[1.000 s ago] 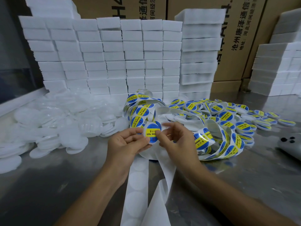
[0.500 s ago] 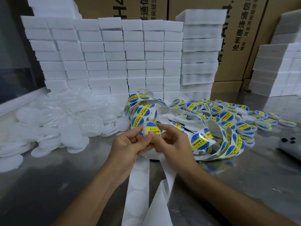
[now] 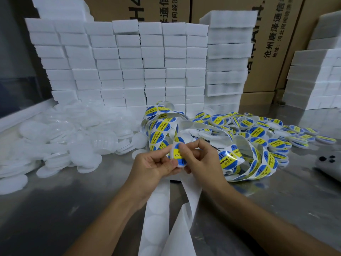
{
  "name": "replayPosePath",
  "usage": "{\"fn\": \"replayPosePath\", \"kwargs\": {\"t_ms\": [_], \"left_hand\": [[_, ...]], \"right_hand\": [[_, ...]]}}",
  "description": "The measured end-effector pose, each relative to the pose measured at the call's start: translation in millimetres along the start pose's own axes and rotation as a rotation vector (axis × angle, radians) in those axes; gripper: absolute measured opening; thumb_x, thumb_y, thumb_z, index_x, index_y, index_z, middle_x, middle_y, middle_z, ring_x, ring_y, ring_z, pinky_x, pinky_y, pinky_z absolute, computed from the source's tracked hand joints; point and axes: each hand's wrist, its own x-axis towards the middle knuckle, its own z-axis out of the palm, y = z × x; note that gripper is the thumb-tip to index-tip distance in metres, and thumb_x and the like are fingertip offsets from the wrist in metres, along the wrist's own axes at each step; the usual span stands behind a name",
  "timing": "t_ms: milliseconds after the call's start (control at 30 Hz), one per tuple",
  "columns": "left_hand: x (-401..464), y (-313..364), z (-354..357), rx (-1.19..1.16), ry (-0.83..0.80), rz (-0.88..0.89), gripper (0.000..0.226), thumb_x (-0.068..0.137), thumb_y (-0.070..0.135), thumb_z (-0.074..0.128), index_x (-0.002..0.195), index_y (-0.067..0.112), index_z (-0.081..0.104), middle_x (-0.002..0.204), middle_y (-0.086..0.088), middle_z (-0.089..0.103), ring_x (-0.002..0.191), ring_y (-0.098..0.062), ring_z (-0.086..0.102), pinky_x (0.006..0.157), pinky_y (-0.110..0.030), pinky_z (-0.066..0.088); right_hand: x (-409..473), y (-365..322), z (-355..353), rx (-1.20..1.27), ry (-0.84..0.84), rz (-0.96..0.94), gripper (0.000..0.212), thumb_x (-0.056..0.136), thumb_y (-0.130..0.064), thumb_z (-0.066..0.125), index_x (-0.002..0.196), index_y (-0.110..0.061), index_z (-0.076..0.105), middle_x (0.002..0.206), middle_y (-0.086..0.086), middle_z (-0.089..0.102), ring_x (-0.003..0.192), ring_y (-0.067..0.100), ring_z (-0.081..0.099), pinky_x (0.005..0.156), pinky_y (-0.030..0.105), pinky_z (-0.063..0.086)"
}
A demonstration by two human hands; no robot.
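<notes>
The left grip (image 3: 153, 166) is narrow, thumb and curled fingers pinching the lower edge of a round white cap (image 3: 181, 163); the right grip (image 3: 203, 162) pinches the same cap from the other side, forefinger bent over its blue-and-yellow label (image 3: 176, 153); the cap is held tilted on edge just above the desk (image 3: 55, 209), straight ahead of the person. Behind it loops the label strip (image 3: 160, 126); bare backing paper (image 3: 158, 209) trails down between the forearms. Plain caps (image 3: 73, 137) lie heaped to the left, labelled caps (image 3: 267, 133) to the right; foam blocks (image 3: 129, 61) stand stacked behind; a phone (image 3: 328, 163) lies far right.
</notes>
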Motion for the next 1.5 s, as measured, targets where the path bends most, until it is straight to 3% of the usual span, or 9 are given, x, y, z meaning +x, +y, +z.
{"fn": "replayPosePath", "kwargs": {"t_ms": [167,333,467,667,800,933,1133,1300,1500], "left_hand": [[3,1,-3,-0.133,0.041,-0.03,0.044,0.072,0.005,0.063,0.116,0.003,0.065,0.094,-0.009,0.076,0.089,-0.021,0.073,0.074,-0.027,0.058],[3,1,-6,-0.107,0.009,-0.1,0.043,0.076,0.01,0.06,0.118,0.004,0.065,0.108,-0.013,0.073,0.098,-0.026,0.071,0.076,-0.031,0.058],[3,-2,-5,0.006,-0.013,-0.117,0.032,0.088,0.001,0.056,0.117,0.008,0.066,0.107,-0.014,0.073,0.098,-0.027,0.071,0.075,-0.033,0.058],[7,-1,-11,-0.026,0.207,-0.102,0.022,0.093,0.001,0.053,0.11,0.001,0.068,0.1,-0.016,0.074,0.082,-0.025,0.073,0.062,-0.029,0.057],[7,-3,-11,0.024,0.299,-0.05,0.016,0.087,0.016,0.065,0.092,0.003,0.074,0.088,-0.015,0.074,0.071,-0.02,0.072,0.056,-0.026,0.056],[5,-4,-6,0.073,0.266,-0.052,0.015,0.085,0.021,0.066,0.086,0.012,0.078,0.088,-0.014,0.075,0.074,-0.023,0.072,0.057,-0.027,0.056],[5,3,-4,0.025,0.136,-0.096,0.023,0.096,0.007,0.053,0.11,0.0,0.07,0.107,-0.014,0.073,0.096,-0.031,0.071,0.072,-0.04,0.06],[3,3,-2,0.021,0.104,-0.118,0.032,0.091,-0.013,0.049,0.11,0.003,0.069,0.105,-0.015,0.073,0.092,-0.031,0.072,0.074,-0.036,0.06],[3,2,-8,-0.04,0.148,-0.064,0.033,0.089,-0.014,0.052,0.1,0.011,0.071,0.095,-0.012,0.076,0.088,-0.027,0.074,0.069,-0.033,0.059]], "right_hand": [[0,2,0,0.057,-0.127,-0.01,0.035,0.077,-0.018,0.077,0.106,-0.006,0.06,0.068,-0.003,0.071,0.061,0.009,0.064,0.059,0.02,0.051],[1,-3,-5,0.09,-0.039,0.027,0.025,0.082,-0.025,0.073,0.08,-0.004,0.059,0.062,0.007,0.071,0.045,0.013,0.06,0.046,0.021,0.048],[0,-3,-6,0.007,0.035,0.051,0.042,0.07,-0.045,0.075,0.066,-0.011,0.051,0.056,0.009,0.067,0.041,0.017,0.058,0.04,0.023,0.045],[0,-2,-2,0.079,-0.135,0.067,0.015,0.087,-0.003,0.07,0.094,-0.001,0.057,0.065,0.009,0.07,0.054,0.017,0.065,0.056,0.023,0.054],[-5,-2,2,0.008,-0.265,0.029,0.042,0.079,-0.001,0.078,0.115,-0.012,0.061,0.071,0.009,0.07,0.063,0.019,0.066,0.066,0.03,0.057],[-3,-5,-1,0.002,-0.191,0.063,0.026,0.084,-0.015,0.076,0.103,-0.003,0.062,0.067,0.018,0.07,0.052,0.018,0.066,0.052,0.026,0.054],[-3,-3,-2,-0.014,-0.056,0.075,0.049,0.071,-0.043,0.076,0.076,-0.003,0.048,0.065,0.021,0.067,0.037,0.021,0.054,0.037,0.027,0.043],[-1,3,-3,0.05,-0.108,0.057,0.018,0.09,-0.013,0.069,0.102,-0.005,0.059,0.06,0.01,0.067,0.045,0.016,0.059,0.047,0.026,0.048],[-4,0,-2,-0.012,-0.22,-0.009,0.039,0.078,-0.008,0.081,0.109,-0.023,0.062,0.081,0.004,0.074,0.059,0.018,0.061,0.057,0.03,0.053]]}}
